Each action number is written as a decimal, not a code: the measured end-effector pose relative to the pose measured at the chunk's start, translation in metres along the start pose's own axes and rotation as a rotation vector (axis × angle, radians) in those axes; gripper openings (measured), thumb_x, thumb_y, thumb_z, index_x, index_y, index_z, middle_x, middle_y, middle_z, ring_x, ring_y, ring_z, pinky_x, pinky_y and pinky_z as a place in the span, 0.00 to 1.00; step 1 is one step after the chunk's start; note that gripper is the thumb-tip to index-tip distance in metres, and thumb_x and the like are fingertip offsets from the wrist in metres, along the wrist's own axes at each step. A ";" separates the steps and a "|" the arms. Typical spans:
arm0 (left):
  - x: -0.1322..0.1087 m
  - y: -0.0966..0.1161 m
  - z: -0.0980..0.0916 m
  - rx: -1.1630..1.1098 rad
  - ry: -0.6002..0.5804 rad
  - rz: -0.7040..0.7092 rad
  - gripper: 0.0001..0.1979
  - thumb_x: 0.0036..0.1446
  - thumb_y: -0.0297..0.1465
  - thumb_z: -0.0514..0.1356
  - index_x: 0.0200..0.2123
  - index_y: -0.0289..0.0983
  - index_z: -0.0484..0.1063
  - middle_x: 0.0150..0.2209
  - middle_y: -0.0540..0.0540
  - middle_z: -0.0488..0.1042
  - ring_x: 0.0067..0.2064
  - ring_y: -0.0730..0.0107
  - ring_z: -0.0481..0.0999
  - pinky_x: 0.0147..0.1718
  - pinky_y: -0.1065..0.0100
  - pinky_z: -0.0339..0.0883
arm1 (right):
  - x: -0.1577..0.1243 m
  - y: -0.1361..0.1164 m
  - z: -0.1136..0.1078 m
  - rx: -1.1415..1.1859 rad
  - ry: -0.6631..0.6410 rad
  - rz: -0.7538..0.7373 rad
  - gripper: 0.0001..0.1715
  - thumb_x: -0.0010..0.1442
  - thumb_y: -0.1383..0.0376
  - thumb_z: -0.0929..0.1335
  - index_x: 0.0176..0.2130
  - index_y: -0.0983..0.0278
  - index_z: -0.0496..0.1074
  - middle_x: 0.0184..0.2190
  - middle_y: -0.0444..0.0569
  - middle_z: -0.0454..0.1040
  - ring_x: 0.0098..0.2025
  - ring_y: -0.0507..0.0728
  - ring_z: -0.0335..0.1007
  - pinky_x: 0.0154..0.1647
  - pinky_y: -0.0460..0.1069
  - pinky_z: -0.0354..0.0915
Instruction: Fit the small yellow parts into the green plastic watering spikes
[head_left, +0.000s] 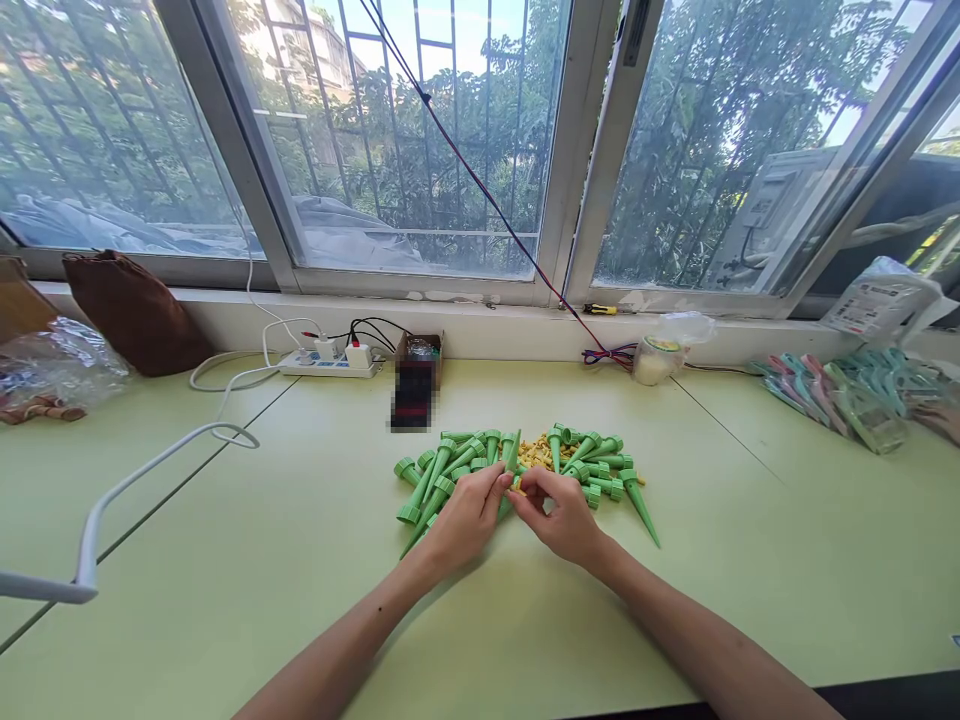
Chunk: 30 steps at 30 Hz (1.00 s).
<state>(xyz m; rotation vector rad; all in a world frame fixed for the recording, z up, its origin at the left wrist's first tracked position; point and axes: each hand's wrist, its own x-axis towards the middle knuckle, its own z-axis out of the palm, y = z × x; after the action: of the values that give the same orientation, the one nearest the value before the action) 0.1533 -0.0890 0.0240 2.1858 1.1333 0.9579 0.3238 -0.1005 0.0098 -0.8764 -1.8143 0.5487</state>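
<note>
Several green plastic cone spikes (450,462) lie in a heap on the pale green table (225,560), around a small pile of yellow bits (538,452). My left hand (463,518) is closed round one green spike (512,452) that points up and away. My right hand (561,515) pinches a small yellow piece (516,486) against the base of that spike. Both hands meet just in front of the heap.
A white power strip (330,360) with plugged cables sits by the window sill, and a white cable (150,465) loops across the left of the table. A brown bag (135,310) stands far left, a small jar (654,360) at the back, packets of coloured items (847,395) at the right.
</note>
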 end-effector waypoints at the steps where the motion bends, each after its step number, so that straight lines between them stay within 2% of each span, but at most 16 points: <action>1: -0.001 -0.001 0.001 -0.010 -0.001 -0.016 0.17 0.71 0.38 0.44 0.33 0.39 0.65 0.28 0.49 0.69 0.30 0.67 0.67 0.33 0.66 0.61 | 0.000 0.000 0.000 0.006 0.003 -0.007 0.13 0.65 0.58 0.68 0.31 0.60 0.64 0.21 0.40 0.64 0.21 0.50 0.59 0.23 0.45 0.61; 6: -0.003 -0.002 -0.001 -0.154 -0.026 -0.118 0.19 0.70 0.45 0.46 0.40 0.39 0.69 0.27 0.50 0.67 0.30 0.67 0.66 0.31 0.67 0.63 | -0.001 -0.004 0.000 0.058 0.014 -0.088 0.13 0.63 0.57 0.71 0.34 0.60 0.65 0.20 0.36 0.61 0.20 0.49 0.56 0.22 0.45 0.62; 9: -0.001 0.002 -0.004 -0.295 -0.072 -0.148 0.21 0.69 0.47 0.46 0.42 0.39 0.69 0.26 0.52 0.64 0.27 0.69 0.62 0.28 0.68 0.62 | -0.002 -0.005 0.001 0.065 0.022 -0.120 0.11 0.63 0.59 0.71 0.36 0.59 0.65 0.20 0.36 0.60 0.20 0.49 0.56 0.23 0.46 0.64; 12: 0.000 0.004 -0.006 -0.377 -0.086 -0.170 0.21 0.68 0.49 0.47 0.41 0.39 0.70 0.27 0.51 0.64 0.28 0.69 0.63 0.28 0.68 0.63 | -0.003 -0.006 0.001 0.048 0.031 -0.122 0.09 0.64 0.60 0.70 0.36 0.59 0.66 0.20 0.36 0.60 0.20 0.50 0.56 0.23 0.46 0.65; 17: 0.000 0.005 -0.006 -0.376 -0.076 -0.168 0.22 0.67 0.50 0.49 0.35 0.39 0.68 0.28 0.50 0.66 0.31 0.66 0.66 0.30 0.67 0.65 | -0.003 -0.004 0.002 0.045 0.052 -0.127 0.07 0.64 0.61 0.70 0.37 0.59 0.67 0.20 0.36 0.61 0.19 0.49 0.57 0.24 0.46 0.66; 23: 0.000 0.006 -0.007 -0.418 -0.121 -0.146 0.20 0.68 0.48 0.48 0.32 0.39 0.62 0.27 0.52 0.61 0.27 0.71 0.59 0.25 0.70 0.60 | -0.002 -0.005 0.002 0.037 0.058 -0.144 0.09 0.65 0.60 0.69 0.35 0.59 0.66 0.19 0.36 0.61 0.19 0.49 0.56 0.21 0.44 0.63; 27: 0.001 0.010 -0.008 -0.434 -0.073 -0.130 0.16 0.68 0.46 0.49 0.35 0.40 0.61 0.24 0.56 0.56 0.24 0.74 0.56 0.22 0.72 0.55 | -0.003 -0.002 -0.001 0.010 0.091 -0.148 0.12 0.68 0.56 0.66 0.37 0.60 0.67 0.21 0.39 0.64 0.20 0.50 0.59 0.21 0.45 0.61; 30: 0.000 0.014 -0.009 -0.351 -0.008 -0.081 0.14 0.68 0.43 0.51 0.36 0.40 0.61 0.25 0.55 0.59 0.25 0.75 0.59 0.23 0.72 0.55 | -0.003 0.006 -0.005 0.018 0.142 -0.111 0.14 0.72 0.57 0.60 0.39 0.61 0.68 0.20 0.39 0.63 0.19 0.50 0.58 0.21 0.45 0.58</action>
<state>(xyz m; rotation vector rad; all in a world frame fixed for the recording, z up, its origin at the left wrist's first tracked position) 0.1532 -0.0956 0.0395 1.8479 0.9593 1.0244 0.3314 -0.0993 0.0060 -0.7779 -1.7144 0.4205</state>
